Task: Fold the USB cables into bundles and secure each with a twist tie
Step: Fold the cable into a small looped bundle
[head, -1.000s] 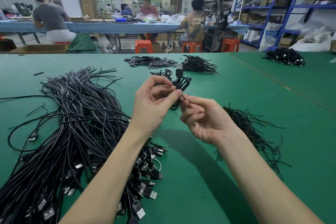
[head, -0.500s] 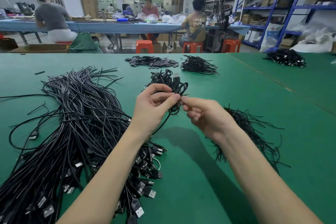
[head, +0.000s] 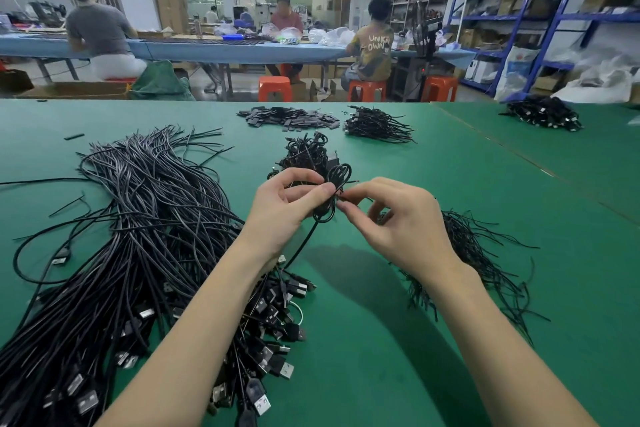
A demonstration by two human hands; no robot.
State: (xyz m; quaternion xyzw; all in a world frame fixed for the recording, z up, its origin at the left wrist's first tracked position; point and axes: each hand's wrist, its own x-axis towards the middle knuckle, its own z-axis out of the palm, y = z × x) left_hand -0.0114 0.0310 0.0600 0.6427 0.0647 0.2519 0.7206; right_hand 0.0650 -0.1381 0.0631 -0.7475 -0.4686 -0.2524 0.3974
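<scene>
1. A green work table (head: 398,340) is stretching out under both forearms and carrying everything listed here.
2. A big heap of loose black USB cables (head: 138,236) is lying well to the left of the left hand's fingers, its plug ends fanning out toward the camera below the left wrist.
3. A sprawl of black twist ties (head: 478,253) is lying just right of and behind the right hand's fingers, partly hidden by the right wrist.
4. Three small dark piles are sitting far beyond the fingertips: flat black pieces (head: 291,116), a bunch of short cables (head: 377,123) beside them, and another cable pile (head: 543,113) off to the far right.
5. A cluster of finished cable bundles (head: 304,152) is lying on the table just past the fingertips.
6. The left hand (head: 287,215) is gripping a coiled USB cable bundle (head: 329,191) above the table, thumb and curled fingers wrapping around its middle; loops are sticking out above and below the grip, and one loose strand is trailing down toward the plug heap.
7. The right hand (head: 398,218) is meeting the bundle from the right, thumb and forefinger pinching a thin black twist tie (head: 341,197) right at the coil's waist, the other fingers curling loosely behind.
8. Whether the tie is already going fully around the coil cannot be told.
</scene>
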